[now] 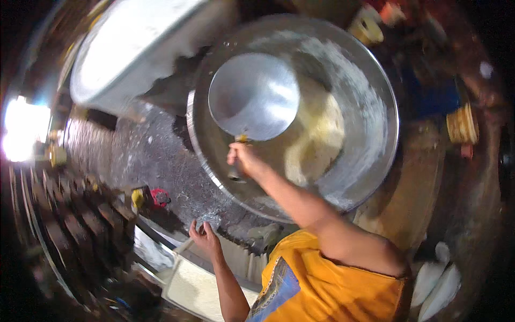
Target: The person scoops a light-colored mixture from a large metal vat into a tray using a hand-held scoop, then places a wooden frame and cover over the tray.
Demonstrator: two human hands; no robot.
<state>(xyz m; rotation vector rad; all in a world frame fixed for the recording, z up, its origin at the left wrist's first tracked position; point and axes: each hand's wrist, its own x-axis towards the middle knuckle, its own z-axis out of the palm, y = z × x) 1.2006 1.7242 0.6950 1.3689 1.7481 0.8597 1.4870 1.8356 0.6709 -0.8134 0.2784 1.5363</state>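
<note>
My right hand point(243, 159) grips the handle of a large round metal pan or scoop point(255, 96). Its bowl hangs over a big round metal vat point(368, 108), towards the vat's left side. Down in the vat lies a pale yellowish mass point(322, 133), partly hidden by the scoop and my forearm. White residue coats the vat's inner wall. My left hand point(206, 239) is raised with nothing in it, fingers apart, below and left of the vat. Beneath it stands a pale rectangular tub point(173, 273) with cream-coloured contents.
A large white container point(120, 96) stands at the upper left. Wet, dark floor point(149, 141) runs between it and the vat. Blurred racks or stacked slats point(76, 225) line the lower left. A beige bucket-like container point(462, 124) is at the right, near white sacks or bags point(434, 281) lower down.
</note>
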